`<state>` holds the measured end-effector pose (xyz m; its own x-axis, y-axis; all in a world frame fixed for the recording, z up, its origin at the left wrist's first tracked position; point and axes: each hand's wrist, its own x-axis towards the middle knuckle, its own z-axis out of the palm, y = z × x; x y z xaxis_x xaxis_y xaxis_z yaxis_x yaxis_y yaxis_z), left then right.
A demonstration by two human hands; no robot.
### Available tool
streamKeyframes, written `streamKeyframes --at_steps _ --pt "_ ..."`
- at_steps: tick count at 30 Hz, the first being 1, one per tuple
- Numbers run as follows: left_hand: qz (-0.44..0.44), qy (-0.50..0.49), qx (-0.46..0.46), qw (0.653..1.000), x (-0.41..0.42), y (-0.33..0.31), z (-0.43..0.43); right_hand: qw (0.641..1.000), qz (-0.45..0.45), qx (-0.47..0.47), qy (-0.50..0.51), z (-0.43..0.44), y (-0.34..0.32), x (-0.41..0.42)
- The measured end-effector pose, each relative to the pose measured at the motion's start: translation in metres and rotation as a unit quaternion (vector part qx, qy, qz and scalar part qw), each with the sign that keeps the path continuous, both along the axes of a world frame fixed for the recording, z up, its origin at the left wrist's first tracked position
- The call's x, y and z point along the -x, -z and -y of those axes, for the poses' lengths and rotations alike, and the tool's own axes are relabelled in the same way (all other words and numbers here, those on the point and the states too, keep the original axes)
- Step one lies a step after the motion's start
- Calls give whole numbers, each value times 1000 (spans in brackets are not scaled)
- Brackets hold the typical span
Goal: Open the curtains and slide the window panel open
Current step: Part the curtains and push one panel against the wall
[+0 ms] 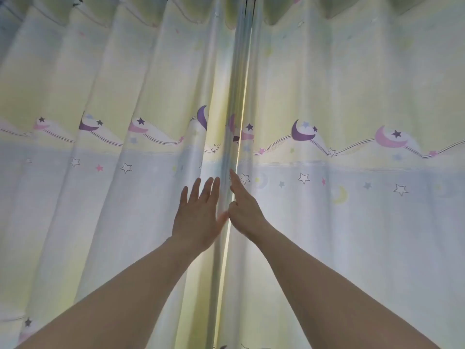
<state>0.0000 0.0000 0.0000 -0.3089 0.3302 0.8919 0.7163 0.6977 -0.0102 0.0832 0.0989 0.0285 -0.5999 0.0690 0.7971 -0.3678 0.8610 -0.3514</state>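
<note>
Two pale yellow and blue curtains printed with moons and stars hang drawn together and fill the view: the left curtain (pixel 105 172) and the right curtain (pixel 352 197). A thin bright slit of light (pixel 237 159) runs down where their edges meet. My left hand (pixel 198 212) is flat with fingers spread, against the inner edge of the left curtain. My right hand (pixel 242 207) is edge-on at the slit, fingers straight and pointing up along the right curtain's edge. Neither hand grips fabric. The window panel is hidden behind the curtains.
Pleated curtain tops and dark hooks (pixel 78 2) show along the upper edge. Folds of fabric hang to both sides of my forearms.
</note>
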Motion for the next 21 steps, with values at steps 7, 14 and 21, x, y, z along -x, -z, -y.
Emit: streamKeyframes --at_steps 7,14,21 --pt "10 -53 -36 998 51 -6 -2 969 -19 -188 158 -6 -14 12" --pt "15 -183 -147 972 119 -24 81 907 -47 -313 279 -9 -31 30" --pt "-37 106 59 992 91 -12 3 806 5 -462 370 2 -43 61"
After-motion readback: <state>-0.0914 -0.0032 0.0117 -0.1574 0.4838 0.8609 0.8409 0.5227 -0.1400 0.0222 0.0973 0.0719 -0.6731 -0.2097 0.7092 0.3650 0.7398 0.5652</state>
